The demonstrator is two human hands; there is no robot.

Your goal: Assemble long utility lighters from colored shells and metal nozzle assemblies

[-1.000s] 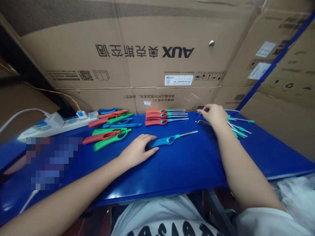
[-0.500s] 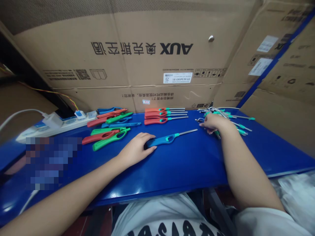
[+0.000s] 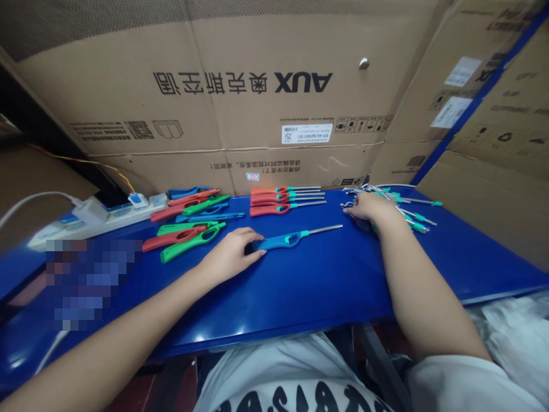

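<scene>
My left hand (image 3: 231, 252) has its thumb and fingers on either side of the rear end of a blue long-necked lighter (image 3: 278, 241). The lighter lies flat, its metal tube pointing right and a teal piece at the trigger. Over on the right, my right hand (image 3: 363, 209) reaches down into a loose pile of metal lighter tubes with teal ends (image 3: 418, 220). Its fingers are curled and mostly hidden, so what they grip cannot be made out. Behind the blue lighter lie several red and orange lighters (image 3: 270, 199) with tubes fitted.
Red, green and blue handle shells (image 3: 193, 232) lie in a heap at left. A white power strip (image 3: 115, 216) with a plugged cable stands behind them. Cardboard walls (image 3: 240, 126) close off the back and right of the blue table (image 3: 300, 297). A blurred patch covers something at left.
My left hand has slid slightly back to the left along the blue lighter, which stays in place. My right hand's fingers have sunk a little further among the tubes. The view has shifted slightly.
</scene>
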